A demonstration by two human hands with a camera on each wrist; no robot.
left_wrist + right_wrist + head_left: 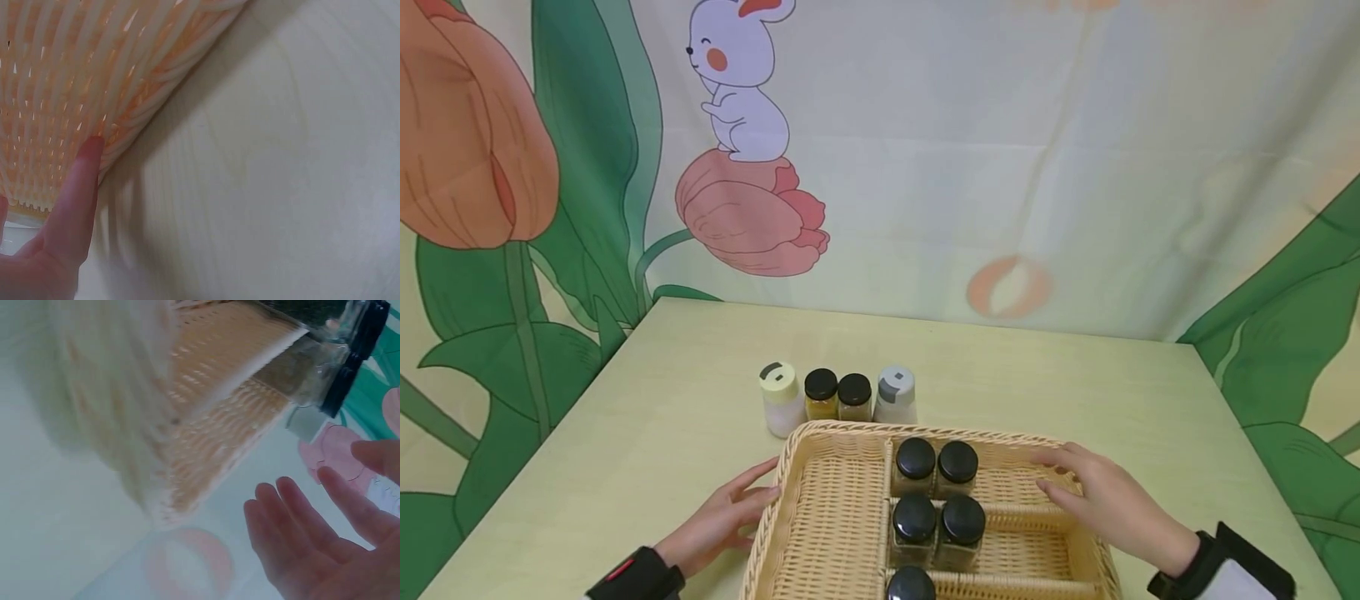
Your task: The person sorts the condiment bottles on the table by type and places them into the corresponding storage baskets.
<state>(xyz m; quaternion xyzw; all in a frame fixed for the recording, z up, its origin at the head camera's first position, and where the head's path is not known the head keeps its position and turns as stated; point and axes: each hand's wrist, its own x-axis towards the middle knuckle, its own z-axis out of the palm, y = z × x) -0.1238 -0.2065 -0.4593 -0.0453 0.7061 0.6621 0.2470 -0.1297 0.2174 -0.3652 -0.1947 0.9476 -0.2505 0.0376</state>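
A wicker basket (842, 517) with dividers stands at the table's front, cut off by the head view's lower edge. In its middle column are several glass jars with black lids (914, 518). My left hand (722, 521) is at the basket's left wall; in the left wrist view a fingertip (94, 145) touches the weave (56, 94) low down. Over the basket's back right corner is my right hand (1108, 500), fingers spread and holding nothing. The right wrist view shows that hand (319, 544) apart from the basket wall (212, 456).
Behind the basket stand a yellow-capped shaker (781, 400), two small black-lidded jars (822, 392) (854, 396) and a grey-capped shaker (896, 396). A printed cloth (925, 167) with a rabbit and tulips hangs along the back edge of the pale wooden table (685, 392).
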